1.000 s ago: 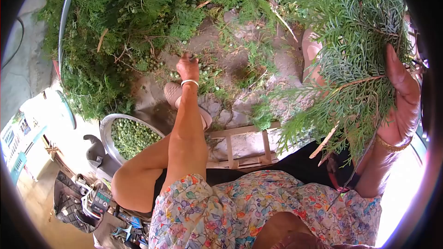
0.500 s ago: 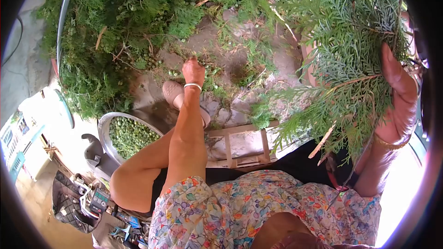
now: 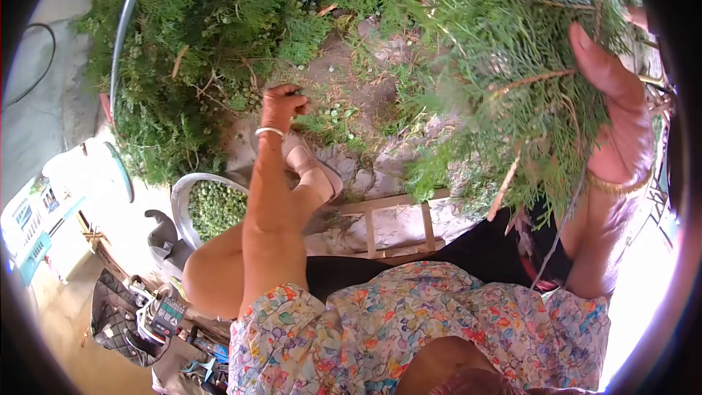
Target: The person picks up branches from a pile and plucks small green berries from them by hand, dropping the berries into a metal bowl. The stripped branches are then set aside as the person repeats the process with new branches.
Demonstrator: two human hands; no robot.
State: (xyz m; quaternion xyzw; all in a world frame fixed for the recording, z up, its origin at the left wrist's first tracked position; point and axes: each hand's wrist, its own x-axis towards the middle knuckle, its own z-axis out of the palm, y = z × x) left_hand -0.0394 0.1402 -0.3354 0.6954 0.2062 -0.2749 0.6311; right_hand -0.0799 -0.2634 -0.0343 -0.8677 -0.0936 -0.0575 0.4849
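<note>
My right hand [image 3: 618, 113], with a gold bracelet at the wrist, grips a large leafy evergreen branch [image 3: 512, 95]. Its thumb lies over the stems; the other fingers are hidden behind the foliage. My left hand [image 3: 281, 106], wearing a white bangle, is held out above the littered ground near my shoe [image 3: 311, 157]. Its fingers are curled in, and a small dark spot shows between them, too small to name. Left of my knee stands a pale round tub [image 3: 179, 208] holding many small green cones [image 3: 216, 208].
A big heap of cut evergreen [image 3: 168, 88] fills the far left and back. A curved pole with a pink end [image 3: 126, 22] rises beside it. A wooden frame [image 3: 398, 227] lies before my lap. At lower left is a black quilted bag [image 3: 121, 318] among assorted items.
My left hand has moved left, its fingers now turned rightward. My right hand and the branch have shifted a little to the left and up. More of my shoe shows.
</note>
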